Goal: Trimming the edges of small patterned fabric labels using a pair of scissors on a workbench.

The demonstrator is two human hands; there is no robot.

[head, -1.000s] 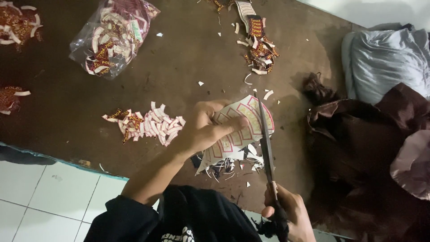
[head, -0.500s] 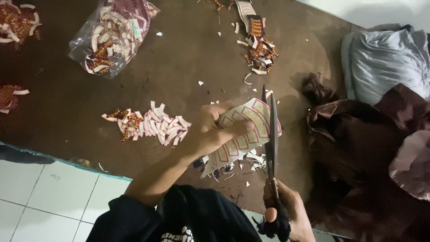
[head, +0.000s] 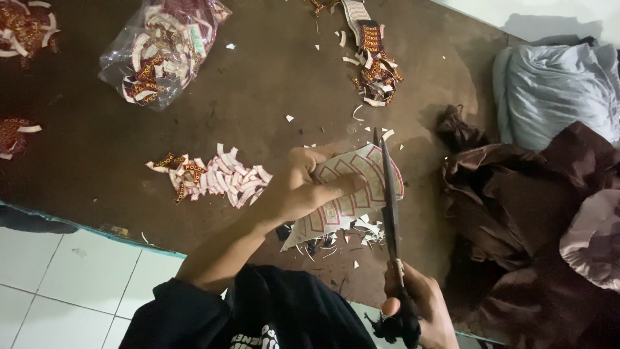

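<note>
Bulging plastic bag [head: 161,48] of labels, scissors [head: 389,200] cutting sheet [head: 352,194]

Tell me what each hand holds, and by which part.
The left hand pinches the printed label sheet at its upper left edge. The right hand holds the scissors by their handles, blades against the sheet's right side.

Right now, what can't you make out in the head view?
- Scissors handles: hidden inside the right hand and dark wrapping.
- Printed sheet: partly covered by the left hand.
- Plastic bag contents: a jumble, too small to count.
- Brown cloth: cut off by the right edge.
</note>
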